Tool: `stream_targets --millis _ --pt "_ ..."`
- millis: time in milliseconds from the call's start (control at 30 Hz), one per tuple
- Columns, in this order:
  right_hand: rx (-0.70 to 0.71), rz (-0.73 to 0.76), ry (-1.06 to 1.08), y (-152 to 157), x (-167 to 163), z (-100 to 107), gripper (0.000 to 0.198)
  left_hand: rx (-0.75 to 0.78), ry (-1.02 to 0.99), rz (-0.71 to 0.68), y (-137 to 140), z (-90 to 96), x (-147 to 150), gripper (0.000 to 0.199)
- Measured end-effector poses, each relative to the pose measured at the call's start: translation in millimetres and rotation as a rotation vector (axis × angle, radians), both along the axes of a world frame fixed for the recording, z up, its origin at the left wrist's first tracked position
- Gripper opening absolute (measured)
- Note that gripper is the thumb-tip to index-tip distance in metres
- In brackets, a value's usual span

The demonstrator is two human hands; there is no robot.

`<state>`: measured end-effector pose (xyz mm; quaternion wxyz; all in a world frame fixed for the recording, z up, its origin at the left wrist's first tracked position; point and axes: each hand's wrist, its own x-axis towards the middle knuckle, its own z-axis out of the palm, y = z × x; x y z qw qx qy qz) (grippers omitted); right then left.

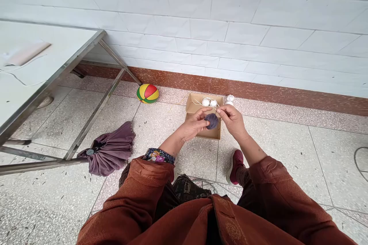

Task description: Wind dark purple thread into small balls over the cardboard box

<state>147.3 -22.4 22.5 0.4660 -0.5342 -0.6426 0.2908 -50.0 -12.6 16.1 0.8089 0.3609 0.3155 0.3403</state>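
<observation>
A dark purple ball of yarn (pixel 212 121) is held in my left hand (pixel 194 124), its thumb and fingers closed around the ball's left side. Just right of the ball, my right hand (pixel 231 120) pinches a thin yarn strand between thumb and forefinger; the strand's colour is hard to make out. Both hands are above an open cardboard box (pixel 193 102) on the floor. Inside its far half lie two white yarn balls (pixel 209 102) with loose pale yarn. My hands and the purple ball cover part of the box.
More white yarn balls (pixel 229 99) sit right of the box by the wall. Left on the floor are a colourful ball (pixel 147 93) and a folded purple umbrella (pixel 112 149). A metal-framed table (pixel 66 42) stands at left. A dark cable (pixel 358 162) lies at far right.
</observation>
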Motion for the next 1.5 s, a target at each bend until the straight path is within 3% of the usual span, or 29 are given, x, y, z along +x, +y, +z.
stream_targets --millis 167,300,500,633,800,900,1000,1200,1367,1500 --pt "-0.086 0.009 0.009 2 -7 -11 0.023 -0.045 -0.156 -0.055 -4 3.7 3 0.061" --pt "-0.154 0.065 -0.049 2 -12 -21 0.022 -0.062 -0.205 0.076 1 0.4 2 0.044" --pt "-0.071 0.185 -0.162 -3 -19 -29 0.018 -0.077 -0.167 0.266 9 -1.6 -2 0.036" --pt "-0.021 0.324 -0.200 -9 -22 -26 0.017 -0.057 -0.120 0.346 12 -2.7 -4 0.032" --pt "-0.005 0.517 -0.141 -15 -22 -7 0.021 0.033 0.034 0.381 14 -7.5 -4 0.040" --pt "0.026 0.453 -0.052 -14 -15 4 0.022 0.144 0.192 0.289 11 -6.0 -3 0.039" --pt "0.075 0.284 -0.001 -8 -7 7 0.021 0.193 0.239 0.137 5 -2.0 0 0.035" --pt "-0.026 -0.024 0.038 0 -4 -8 0.022 0.028 -0.039 0.003 -3 3.0 2 0.051" --pt "-0.134 -0.001 0.088 1 -13 -18 0.021 -0.024 -0.227 -0.020 -4 6.3 -1 0.057" --pt "-0.220 0.060 0.045 -1 -18 -20 0.020 -0.042 -0.245 0.047 -2 6.7 -4 0.053"
